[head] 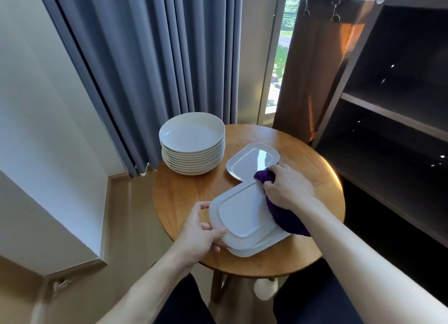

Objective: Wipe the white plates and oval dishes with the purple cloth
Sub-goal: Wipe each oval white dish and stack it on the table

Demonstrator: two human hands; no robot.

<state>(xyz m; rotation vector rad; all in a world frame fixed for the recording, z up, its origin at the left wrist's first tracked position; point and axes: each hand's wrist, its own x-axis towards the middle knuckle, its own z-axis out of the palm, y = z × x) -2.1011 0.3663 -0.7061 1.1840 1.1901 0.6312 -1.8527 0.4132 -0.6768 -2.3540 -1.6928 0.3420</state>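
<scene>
A white oval dish [242, 212] is tilted up, underside towards me, above another oval dish [261, 247] lying near the front of the round wooden table [194, 193]. My left hand [201, 231] grips the tilted dish by its left edge. My right hand [288, 188] holds the bunched purple cloth [283, 217] against the dish's right edge. A third oval dish [249, 160] lies face up behind them. At the back left of the table stands a stack of several round white plates [192, 144].
Grey curtains [157, 57] hang behind the table. A dark open shelf unit [400, 110] stands close on the right. Below the table's front edge a white object [265, 288] shows beside a table leg. A wall and window ledge run along the left.
</scene>
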